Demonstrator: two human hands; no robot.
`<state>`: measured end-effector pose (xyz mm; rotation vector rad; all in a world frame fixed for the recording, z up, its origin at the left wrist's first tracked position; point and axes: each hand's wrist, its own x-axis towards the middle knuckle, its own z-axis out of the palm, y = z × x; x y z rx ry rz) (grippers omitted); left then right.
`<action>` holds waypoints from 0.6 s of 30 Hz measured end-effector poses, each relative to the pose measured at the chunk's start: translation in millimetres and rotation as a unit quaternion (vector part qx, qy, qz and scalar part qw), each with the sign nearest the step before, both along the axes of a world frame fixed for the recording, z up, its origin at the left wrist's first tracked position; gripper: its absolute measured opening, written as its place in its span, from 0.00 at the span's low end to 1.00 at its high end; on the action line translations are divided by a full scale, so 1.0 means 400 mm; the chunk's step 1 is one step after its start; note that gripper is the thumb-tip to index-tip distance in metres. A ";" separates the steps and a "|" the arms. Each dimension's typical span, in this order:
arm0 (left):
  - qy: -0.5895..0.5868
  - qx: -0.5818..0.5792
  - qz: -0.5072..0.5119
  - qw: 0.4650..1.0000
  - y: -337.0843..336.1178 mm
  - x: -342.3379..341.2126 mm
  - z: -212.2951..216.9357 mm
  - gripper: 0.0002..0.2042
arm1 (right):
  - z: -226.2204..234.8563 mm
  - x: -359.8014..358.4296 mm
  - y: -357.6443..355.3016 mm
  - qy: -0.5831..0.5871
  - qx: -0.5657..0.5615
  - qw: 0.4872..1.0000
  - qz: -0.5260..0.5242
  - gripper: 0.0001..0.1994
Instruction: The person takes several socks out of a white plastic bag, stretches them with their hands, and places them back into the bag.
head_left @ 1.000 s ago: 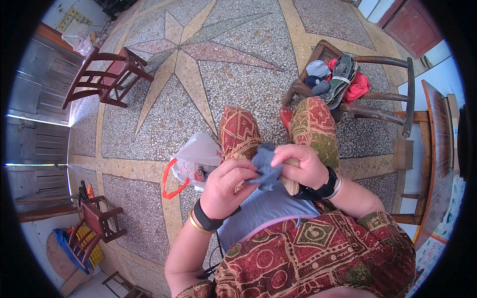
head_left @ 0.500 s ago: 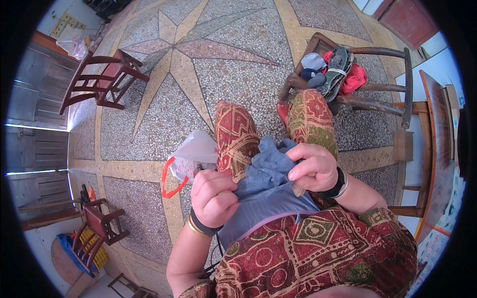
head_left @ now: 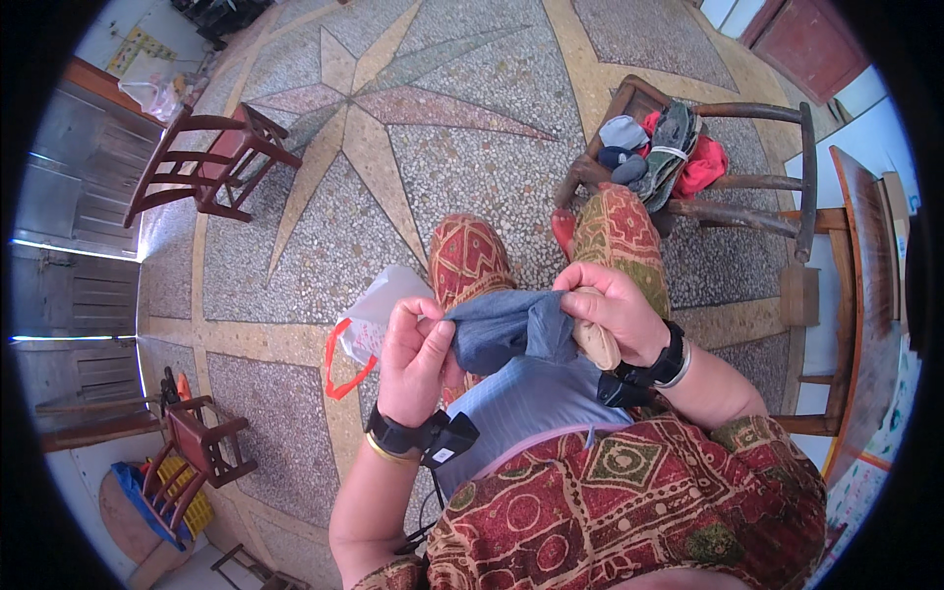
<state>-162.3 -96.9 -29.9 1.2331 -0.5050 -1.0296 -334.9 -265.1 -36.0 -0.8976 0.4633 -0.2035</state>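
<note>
Stretched between my hands above my lap is a soft blue-grey cloth [head_left: 511,329]; its exact kind is unclear. My left hand [head_left: 415,352] pinches its left end between thumb and fingers. On the other side, my right hand [head_left: 623,313] grips the upper right end. A beige cloth bundle [head_left: 595,339] sits under the right fingers, against the palm. Both wrists carry dark bands. Across my lap lies a light blue cloth [head_left: 526,393] with a pinkish edge.
A white plastic bag [head_left: 379,310] with red handles stands by my left leg. Ahead to the right, a wooden chair [head_left: 742,110] bears folded and rolled clothes [head_left: 669,147]. Small red-brown chairs [head_left: 221,162] stand at left. A wooden table [head_left: 855,285] rises at far right.
The crumpled blue-grey cloth is now drawn out flatter between my hands. My left hand has risen and turned, showing its thumb. More of the beige bundle shows in my right hand.
</note>
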 end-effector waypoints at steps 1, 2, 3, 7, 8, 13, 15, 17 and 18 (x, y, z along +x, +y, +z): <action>0.021 -0.001 -0.014 1.000 -0.003 0.006 0.000 0.07 | 0.000 -0.001 -0.006 -0.003 0.036 0.999 0.005 0.08; 0.042 -0.001 -0.028 0.999 -0.004 0.010 0.001 0.09 | 0.000 -0.002 -0.010 -0.006 0.072 0.997 0.009 0.09; -0.011 0.014 -0.076 0.997 -0.002 0.016 0.004 0.17 | -0.002 0.000 -0.011 -0.006 0.072 0.997 0.009 0.09; -0.002 0.037 -0.212 0.977 -0.001 0.021 0.007 0.27 | -0.005 0.001 -0.016 -0.014 0.049 0.998 0.041 0.08; -0.023 0.023 -0.233 0.972 -0.001 0.026 0.007 0.28 | -0.005 0.002 -0.017 -0.015 0.038 0.998 0.055 0.08; -0.130 -0.013 -0.248 0.960 -0.012 0.045 -0.005 0.20 | 0.000 0.024 -0.008 -0.066 -0.131 0.979 0.140 0.07; -0.134 -0.022 -0.203 0.970 -0.014 0.037 -0.011 0.13 | 0.005 0.028 -0.006 -0.023 -0.146 0.974 0.170 0.09; -0.044 0.001 -0.123 0.991 -0.007 0.021 -0.014 0.08 | 0.003 0.039 0.006 -0.026 -0.103 0.988 0.108 0.12; -0.036 0.007 -0.099 0.994 -0.004 0.018 -0.015 0.08 | 0.001 0.041 0.009 -0.035 -0.084 0.993 0.081 0.13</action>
